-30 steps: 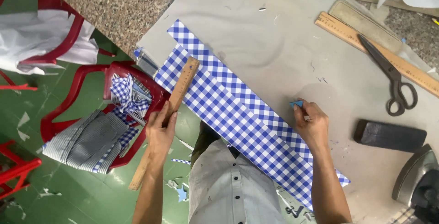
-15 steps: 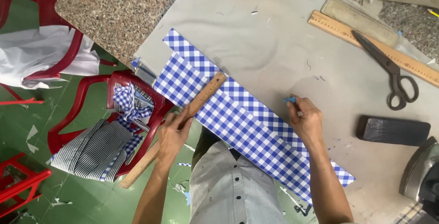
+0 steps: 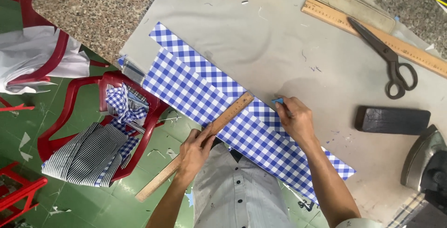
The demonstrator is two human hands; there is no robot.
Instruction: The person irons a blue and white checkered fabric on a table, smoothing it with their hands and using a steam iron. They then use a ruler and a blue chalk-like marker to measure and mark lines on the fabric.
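Long strips of blue and white checked cloth lie diagonally on the grey table. My left hand grips a short wooden ruler that lies across the cloth, its far end near the cloth's upper edge. My right hand rests on the cloth to the right and pinches a small blue piece of chalk at the cloth's far edge.
A long wooden ruler and black scissors lie at the back right. A dark block and an iron sit at the right. A red chair with folded cloth stands left of the table.
My left hand has slid the short ruler to the right along the cloth and turned it flatter, close to my right hand. My right hand with the chalk has stayed on the cloth.
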